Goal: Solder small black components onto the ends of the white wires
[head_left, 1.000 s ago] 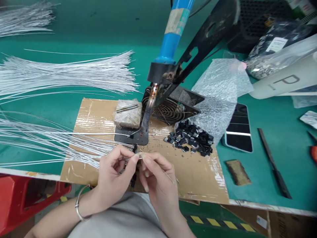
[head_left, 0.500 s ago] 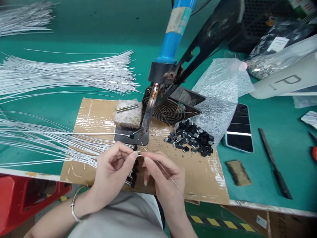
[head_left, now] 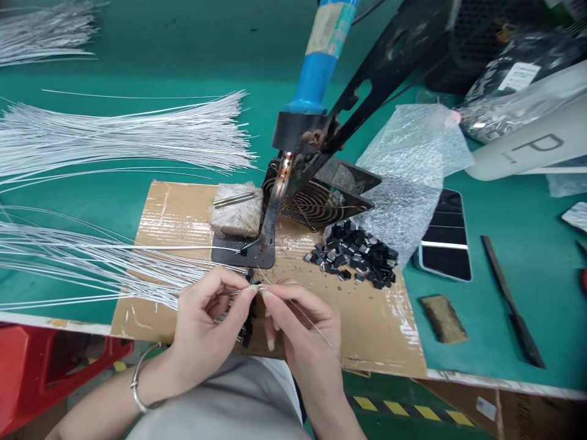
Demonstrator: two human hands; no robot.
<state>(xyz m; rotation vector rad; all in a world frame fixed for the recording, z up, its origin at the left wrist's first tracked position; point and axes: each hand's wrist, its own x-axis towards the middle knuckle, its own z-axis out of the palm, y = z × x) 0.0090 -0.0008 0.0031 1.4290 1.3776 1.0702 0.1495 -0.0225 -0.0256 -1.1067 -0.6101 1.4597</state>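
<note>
My left hand [head_left: 208,333] is closed, with thumb and forefinger pinching a thin white wire close to its end. Right beside it, my right hand [head_left: 307,330] is also closed, its thumb and forefinger at the same spot, almost touching the left fingertips. A thin strand of solder wire [head_left: 316,328] runs across the right hand's fingers and trails over its back. The exact grip at the fingertips is small and partly hidden. Under the left hand, white wires [head_left: 156,275] with black ends [head_left: 247,333] lie on the cardboard [head_left: 376,327].
Above the hands, a blue-handled soldering iron [head_left: 316,79] hangs in a black stand [head_left: 367,91]. A fan [head_left: 316,201] sits behind it, near a sponge-like block [head_left: 237,211]. Black small parts [head_left: 362,253], bubble wrap [head_left: 403,159], a phone [head_left: 444,238] and a file [head_left: 509,293] lie rightward.
My fingertips have drawn slightly closer together over the wire end, and the gap between them has narrowed. The view has shifted a little; other things stay in place.
</note>
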